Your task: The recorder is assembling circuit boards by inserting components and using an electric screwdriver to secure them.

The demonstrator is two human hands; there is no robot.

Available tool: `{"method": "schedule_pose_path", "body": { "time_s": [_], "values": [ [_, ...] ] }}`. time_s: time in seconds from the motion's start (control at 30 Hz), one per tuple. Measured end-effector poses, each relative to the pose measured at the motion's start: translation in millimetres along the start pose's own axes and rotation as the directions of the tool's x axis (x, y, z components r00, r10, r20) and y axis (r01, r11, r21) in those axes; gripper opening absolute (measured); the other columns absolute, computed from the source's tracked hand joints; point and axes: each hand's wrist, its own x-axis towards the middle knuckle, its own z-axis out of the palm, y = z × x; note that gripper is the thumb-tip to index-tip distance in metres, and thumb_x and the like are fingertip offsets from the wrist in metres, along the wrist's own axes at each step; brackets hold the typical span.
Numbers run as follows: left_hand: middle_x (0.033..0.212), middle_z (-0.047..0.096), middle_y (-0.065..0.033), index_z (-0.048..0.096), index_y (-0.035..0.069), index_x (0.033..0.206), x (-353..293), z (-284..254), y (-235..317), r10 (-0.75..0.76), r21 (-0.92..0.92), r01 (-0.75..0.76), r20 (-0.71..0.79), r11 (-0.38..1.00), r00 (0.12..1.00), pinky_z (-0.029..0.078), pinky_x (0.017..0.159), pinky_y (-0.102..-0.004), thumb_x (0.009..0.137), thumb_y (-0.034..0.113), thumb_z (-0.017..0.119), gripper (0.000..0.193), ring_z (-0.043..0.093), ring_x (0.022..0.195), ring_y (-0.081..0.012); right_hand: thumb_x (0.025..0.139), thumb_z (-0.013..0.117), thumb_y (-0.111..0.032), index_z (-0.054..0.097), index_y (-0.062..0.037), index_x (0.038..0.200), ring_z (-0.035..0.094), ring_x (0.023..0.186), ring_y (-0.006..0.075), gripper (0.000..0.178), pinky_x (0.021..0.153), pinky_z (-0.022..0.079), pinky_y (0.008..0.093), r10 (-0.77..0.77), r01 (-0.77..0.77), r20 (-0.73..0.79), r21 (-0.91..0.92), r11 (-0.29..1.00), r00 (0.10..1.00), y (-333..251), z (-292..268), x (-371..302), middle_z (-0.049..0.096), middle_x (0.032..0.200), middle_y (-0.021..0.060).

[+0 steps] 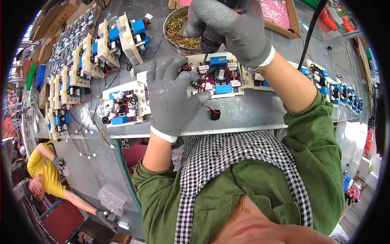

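Note:
My right hand (pixel 248 38), in a grey glove, is closed around a dark power screwdriver (pixel 213 40). The tool points down, its thin bit reaching the far left part of a circuit board module (pixel 220 75) with blue blocks, a black round part and a cream base. Against the left side of this module rests my gloved left hand (pixel 170 95), fingers spread and thumb stretched along the near edge. It partly hides the board. To its left lies a similar module (pixel 122 106). A small black part on a red wire (pixel 215 114) hangs near the bench's front edge.
A metal bowl (pixel 166 29) of small brass-coloured screws stands beyond the module. Upright modules (pixel 130 38) with trailing wires line the left. More modules (pixel 335 91) run rightward. A box with pink material (pixel 278 18) sits behind. A co-worker in yellow (pixel 50 175) is at lower left.

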Motion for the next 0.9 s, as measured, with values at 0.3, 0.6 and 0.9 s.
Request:
{"method": "schedule_pose_path", "body": {
  "time_s": [0.3,0.6,0.9],
  "values": [
    [0.121,0.069,-0.0085,0.074,0.007,0.089,3.1,1.1,4.2,-0.021,0.024,0.019,0.06,1.0,0.998,0.034,0.113,-0.0517,0.06,0.037,0.089,0.044,0.059,0.12,-0.033,0.079,0.081,-0.031,0.063,-0.0084,0.11,0.065,0.076,0.0145,0.042,0.069,0.053,0.0314,-0.266,0.273,0.069,-0.347,0.897,0.962,33.7,7.1,15.9,0.066,0.088,0.0023],
    [0.114,0.071,-0.0111,0.074,0.01,0.095,30.9,-16.0,-20.9,0.08,-0.162,-0.05,0.185,0.986,0.979,0.043,0.105,-0.0496,0.075,0.032,0.082,0.03,0.063,0.116,-0.0324,0.082,0.079,-0.011,0.053,-0.0064,0.127,0.057,0.082,0.0087,0.052,0.073,0.049,0.0282,-0.181,0.185,0.04,-0.177,0.967,0.983,13.2,4.0,11.4,0.057,0.094,-0.0026],
    [0.093,0.074,-0.0121,0.074,0.014,0.102,147.4,48.1,-43.0,0.17,0.146,-0.272,0.489,0.951,0.855,0.054,0.08,-0.0438,0.09,0.021,0.068,0.015,0.071,0.091,-0.0328,0.085,0.082,-0.024,0.052,-0.0088,0.109,0.06,0.058,0.0085,0.042,0.051,0.054,0.0225,-0.279,0.278,0.003,0.035,0.96,0.96,-65.2,-21.7,16.2,0.059,0.077,0.0002]
  ]
}}
